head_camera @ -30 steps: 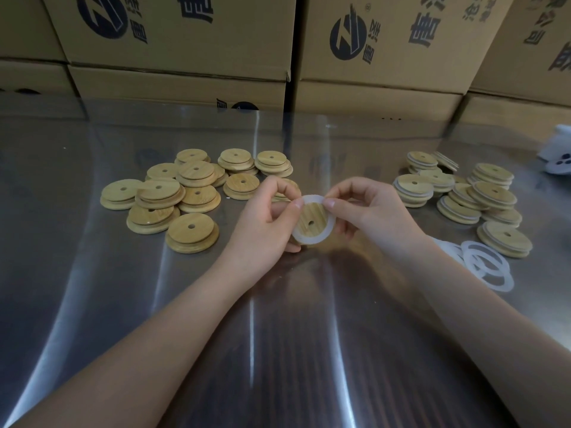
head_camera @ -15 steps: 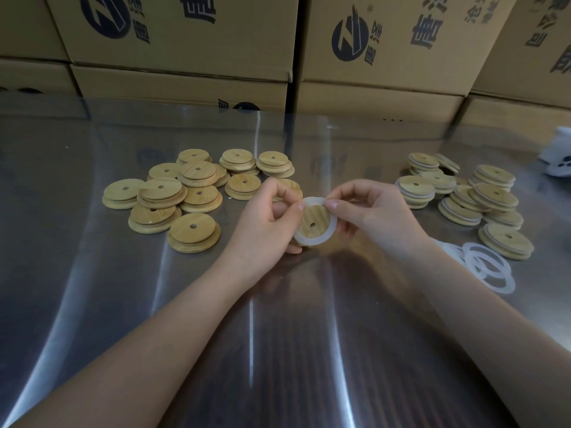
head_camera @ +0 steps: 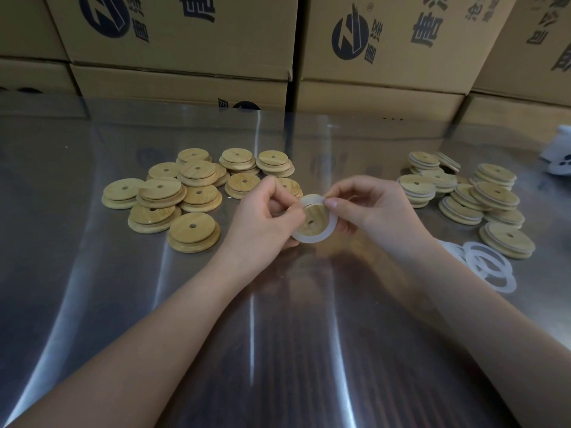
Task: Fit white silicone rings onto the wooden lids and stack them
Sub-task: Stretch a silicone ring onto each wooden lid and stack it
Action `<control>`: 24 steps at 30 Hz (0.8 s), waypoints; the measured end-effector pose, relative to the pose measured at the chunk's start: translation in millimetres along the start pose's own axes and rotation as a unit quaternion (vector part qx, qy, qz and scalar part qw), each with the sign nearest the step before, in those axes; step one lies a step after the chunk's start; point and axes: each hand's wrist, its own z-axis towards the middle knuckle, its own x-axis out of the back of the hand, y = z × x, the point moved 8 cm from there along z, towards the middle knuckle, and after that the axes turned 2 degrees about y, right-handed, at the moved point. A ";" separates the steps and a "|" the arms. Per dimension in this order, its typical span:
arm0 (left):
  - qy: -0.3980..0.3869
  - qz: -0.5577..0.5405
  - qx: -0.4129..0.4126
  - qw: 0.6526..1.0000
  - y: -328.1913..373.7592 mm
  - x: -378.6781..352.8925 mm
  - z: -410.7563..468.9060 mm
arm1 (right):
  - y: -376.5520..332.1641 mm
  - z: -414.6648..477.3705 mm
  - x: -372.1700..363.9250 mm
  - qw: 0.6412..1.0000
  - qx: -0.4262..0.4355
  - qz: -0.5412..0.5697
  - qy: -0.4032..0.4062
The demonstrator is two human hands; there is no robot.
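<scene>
Both my hands hold one wooden lid (head_camera: 315, 219) with a centre hole, just above the table's middle. A white silicone ring (head_camera: 312, 238) sits around its raised part. My left hand (head_camera: 265, 217) grips the lid's left edge, thumb pressing the ring near the top. My right hand (head_camera: 367, 208) pinches the ring's upper right edge. Bare wooden lids (head_camera: 173, 196) lie heaped at the left. Lids with white rings fitted (head_camera: 482, 199) are stacked at the right. Loose white rings (head_camera: 485, 264) lie flat beside my right forearm.
The table (head_camera: 92, 288) is covered by a glossy clear sheet. Printed cardboard boxes (head_camera: 386, 47) form a wall along the far edge. A white object (head_camera: 559, 156) sits at the far right edge.
The lid has tilted slightly, and my fingers have shifted along the ring's upper edge, pressing it onto the lid. Both arms stay in the same place.
</scene>
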 end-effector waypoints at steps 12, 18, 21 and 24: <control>-0.045 0.026 -0.086 0.995 16.8 -5.3 -3.3 | -2.0 2.0 3.9 0.999 0.025 0.013 0.023; -0.048 0.042 -0.114 0.991 20.6 -4.4 -4.3 | -4.9 2.4 4.9 0.999 0.035 0.011 0.017; -0.041 0.060 -0.118 0.990 19.1 -2.0 -3.0 | -5.7 1.6 3.7 0.999 0.041 -0.004 0.019; -0.032 0.066 -0.120 0.990 18.4 0.1 -1.8 | -7.5 1.0 2.9 0.998 0.051 -0.020 0.019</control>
